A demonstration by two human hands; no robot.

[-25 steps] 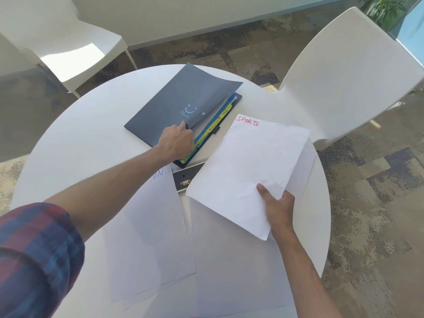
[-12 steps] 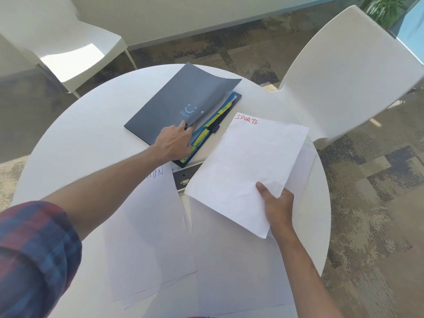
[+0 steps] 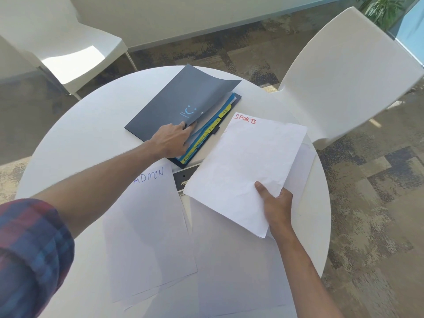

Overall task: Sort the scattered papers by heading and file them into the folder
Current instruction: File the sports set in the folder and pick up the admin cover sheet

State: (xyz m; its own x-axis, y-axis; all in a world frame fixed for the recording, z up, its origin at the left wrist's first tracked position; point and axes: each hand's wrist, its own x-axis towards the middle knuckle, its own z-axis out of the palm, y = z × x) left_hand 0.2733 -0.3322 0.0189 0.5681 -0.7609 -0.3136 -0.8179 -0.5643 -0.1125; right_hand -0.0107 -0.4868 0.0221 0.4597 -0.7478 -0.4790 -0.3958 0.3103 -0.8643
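Round white table (image 3: 68, 143); two white chairs (image 3: 348, 72) (image 3: 75, 53); mottled brown carpet (image 3: 376, 214); pale wall (image 3: 183, 17); sunlight; plant (image 3: 380, 8).

The person is wearing a plaid shirt in dark red, blue and navy checks; its left sleeve (image 3: 29, 255) is sitting rolled up in a thick cuff near the elbow, leaving the forearm bare down to the left hand (image 3: 171, 140); the right forearm and right hand (image 3: 276, 207) are showing no sleeve, watch or ring
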